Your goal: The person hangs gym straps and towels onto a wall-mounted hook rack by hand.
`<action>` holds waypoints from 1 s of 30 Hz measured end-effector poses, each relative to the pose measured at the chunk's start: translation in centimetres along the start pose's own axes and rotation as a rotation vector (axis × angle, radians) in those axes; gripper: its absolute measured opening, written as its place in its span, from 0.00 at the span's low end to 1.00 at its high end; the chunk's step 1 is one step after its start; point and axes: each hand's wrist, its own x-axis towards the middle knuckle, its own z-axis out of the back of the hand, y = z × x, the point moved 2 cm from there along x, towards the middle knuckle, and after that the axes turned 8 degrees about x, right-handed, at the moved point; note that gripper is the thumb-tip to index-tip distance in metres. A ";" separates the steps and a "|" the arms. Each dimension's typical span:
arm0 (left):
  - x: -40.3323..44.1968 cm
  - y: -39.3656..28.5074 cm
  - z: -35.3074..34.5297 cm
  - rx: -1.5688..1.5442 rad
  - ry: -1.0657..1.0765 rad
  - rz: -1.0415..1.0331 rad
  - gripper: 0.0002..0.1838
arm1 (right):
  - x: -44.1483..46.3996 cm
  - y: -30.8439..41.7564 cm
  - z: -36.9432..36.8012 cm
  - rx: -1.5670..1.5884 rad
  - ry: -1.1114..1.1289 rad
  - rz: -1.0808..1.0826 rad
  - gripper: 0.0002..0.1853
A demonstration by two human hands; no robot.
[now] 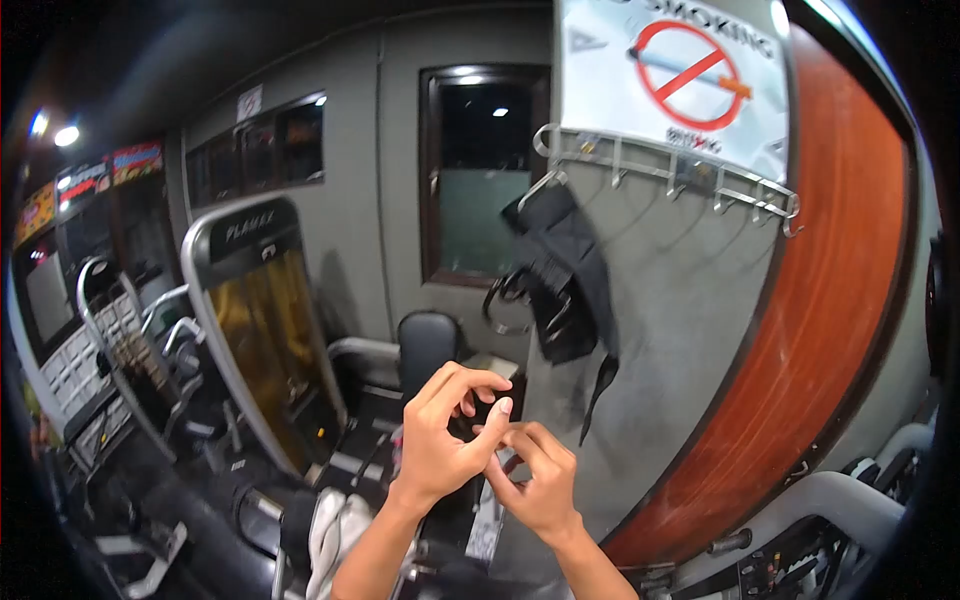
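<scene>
Both of my hands are raised in front of me at the lower middle of the head view. My left hand (447, 440) has its fingers bent and its thumb held apart from them, with a dark gap between. Close against its thumb side is my right hand (541, 478), its fingers curled and its thumb a little apart. The right fingertips overlap the base of the left thumb; whether they touch it I cannot tell. No object shows in either hand. Beyond the hands stands a black padded seat back (430, 348).
A black bag or garment (567, 265) hangs from a metal hook rack (668, 178) under a no-smoking sign (675, 75). Left is a weight machine (255, 320); a pale towel-like cloth (338, 530) lies below. A grey machine frame (810, 500) stands at lower right.
</scene>
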 end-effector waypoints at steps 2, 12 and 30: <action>-3.4 1.1 0.8 0.017 0.010 0.101 0.08 | -2.4 -0.5 -2.1 0.091 0.075 -0.101 0.12; -22.6 7.4 9.2 0.278 -0.091 0.657 0.06 | -14.8 -2.0 -13.3 0.485 0.473 -0.551 0.16; -32.4 17.1 20.1 0.549 -0.301 0.962 0.14 | -17.0 -1.3 -34.2 0.312 0.858 -0.227 0.22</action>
